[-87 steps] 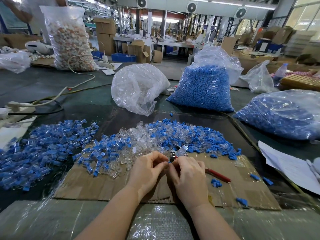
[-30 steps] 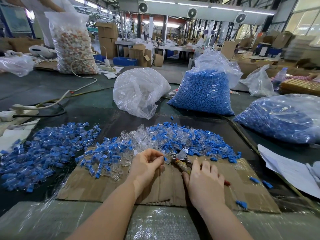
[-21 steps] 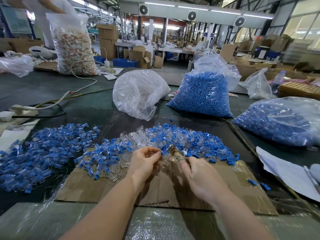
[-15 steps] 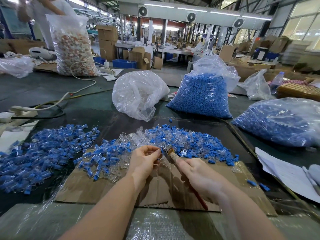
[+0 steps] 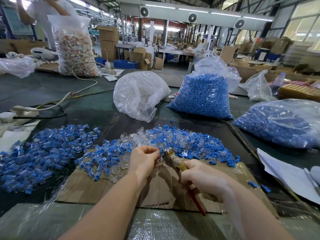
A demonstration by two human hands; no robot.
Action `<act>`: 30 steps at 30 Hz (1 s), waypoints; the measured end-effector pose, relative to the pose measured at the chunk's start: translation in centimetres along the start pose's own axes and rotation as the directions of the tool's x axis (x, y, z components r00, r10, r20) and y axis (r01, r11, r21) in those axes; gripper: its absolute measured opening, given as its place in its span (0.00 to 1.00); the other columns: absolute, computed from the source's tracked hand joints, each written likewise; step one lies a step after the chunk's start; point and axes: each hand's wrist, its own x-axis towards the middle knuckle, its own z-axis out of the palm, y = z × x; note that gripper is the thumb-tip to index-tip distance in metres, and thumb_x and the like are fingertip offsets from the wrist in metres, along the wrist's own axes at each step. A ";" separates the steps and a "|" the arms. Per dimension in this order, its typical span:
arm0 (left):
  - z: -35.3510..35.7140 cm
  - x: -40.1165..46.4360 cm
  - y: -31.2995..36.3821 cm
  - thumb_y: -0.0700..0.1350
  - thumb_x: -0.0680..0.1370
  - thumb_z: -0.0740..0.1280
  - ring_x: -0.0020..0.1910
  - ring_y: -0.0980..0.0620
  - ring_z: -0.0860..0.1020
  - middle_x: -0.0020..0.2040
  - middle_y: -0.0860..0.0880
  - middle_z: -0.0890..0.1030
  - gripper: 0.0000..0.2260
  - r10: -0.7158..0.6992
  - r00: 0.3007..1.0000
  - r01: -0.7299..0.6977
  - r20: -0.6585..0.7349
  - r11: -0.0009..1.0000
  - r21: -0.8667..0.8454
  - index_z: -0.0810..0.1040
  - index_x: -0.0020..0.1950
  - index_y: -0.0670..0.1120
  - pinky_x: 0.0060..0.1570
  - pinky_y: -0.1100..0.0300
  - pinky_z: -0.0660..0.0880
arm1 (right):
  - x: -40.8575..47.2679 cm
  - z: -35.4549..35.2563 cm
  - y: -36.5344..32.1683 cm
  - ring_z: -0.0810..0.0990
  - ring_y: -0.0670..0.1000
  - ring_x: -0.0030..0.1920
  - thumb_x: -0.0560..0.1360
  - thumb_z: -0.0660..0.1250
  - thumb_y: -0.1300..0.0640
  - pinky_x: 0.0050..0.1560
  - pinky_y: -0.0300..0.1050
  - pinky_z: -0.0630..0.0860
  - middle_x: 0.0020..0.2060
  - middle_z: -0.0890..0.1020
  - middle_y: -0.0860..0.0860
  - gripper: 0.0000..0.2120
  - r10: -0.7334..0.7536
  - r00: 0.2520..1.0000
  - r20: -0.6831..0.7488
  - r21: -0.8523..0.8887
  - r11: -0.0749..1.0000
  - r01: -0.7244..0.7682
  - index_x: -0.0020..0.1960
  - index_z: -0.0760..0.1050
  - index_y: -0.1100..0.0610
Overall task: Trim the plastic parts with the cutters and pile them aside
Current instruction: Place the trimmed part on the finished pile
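Gripping the cutters by the handles, right hand has fingers wrapped tight; one red handle sticks out below the fist, tool head points up-left at the left hand. Left hand fingertips curl in and pinch something small right at the cutter head, probably one clear plastic part, too small and blurred to confirm. Both hands sit over the cardboard sheet. Mixed clear and blue parts heap lies just beyond the hands, along the cardboard's far edge. Separate pile of blue parts sits off to the left on the dark table. Full bag of blue pieces stands behind, a near-empty clear bag beside it.
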 end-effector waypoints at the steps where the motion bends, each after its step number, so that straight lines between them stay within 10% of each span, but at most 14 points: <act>1: 0.1 0.0 0.1 0.36 0.75 0.67 0.32 0.54 0.77 0.39 0.43 0.80 0.03 -0.005 1.000 0.005 -0.003 1.000 0.002 0.79 0.44 0.42 0.29 0.66 0.75 | -0.1 -0.1 -0.1 0.77 0.49 0.43 0.73 0.61 0.59 0.55 0.52 0.74 0.44 0.78 0.52 0.04 -0.004 1.000 0.004 -0.001 1.000 0.004 0.48 0.71 0.53; 11: 0.8 -0.1 0.3 0.33 0.75 0.66 0.29 0.53 0.75 0.34 0.44 0.78 0.05 -0.042 0.998 0.041 -0.045 0.999 -0.031 0.77 0.40 0.41 0.26 0.66 0.73 | -0.8 -0.2 -0.4 0.69 0.46 0.31 0.74 0.59 0.62 0.24 0.35 0.62 0.35 0.71 0.50 0.05 -0.072 0.997 -0.039 -0.061 0.996 0.069 0.49 0.69 0.56; 21: 1.1 -0.5 0.0 0.33 0.75 0.66 0.33 0.52 0.77 0.37 0.43 0.79 0.04 -0.054 0.998 0.052 -0.040 0.997 -0.049 0.78 0.42 0.40 0.35 0.62 0.77 | 0.2 0.4 -0.2 0.68 0.44 0.34 0.78 0.55 0.62 0.32 0.36 0.64 0.39 0.70 0.49 0.10 -0.105 0.989 -0.104 -0.265 0.961 0.074 0.39 0.63 0.52; 30: 0.2 -0.1 -0.3 0.37 0.76 0.67 0.31 0.55 0.76 0.37 0.46 0.80 0.04 0.097 0.987 -0.084 -0.126 0.991 0.107 0.78 0.42 0.44 0.29 0.67 0.73 | 1.5 1.1 1.5 0.76 0.39 0.34 0.73 0.64 0.60 0.31 0.32 0.70 0.40 0.77 0.48 0.05 -0.144 0.957 -0.251 -0.019 0.989 0.144 0.46 0.73 0.52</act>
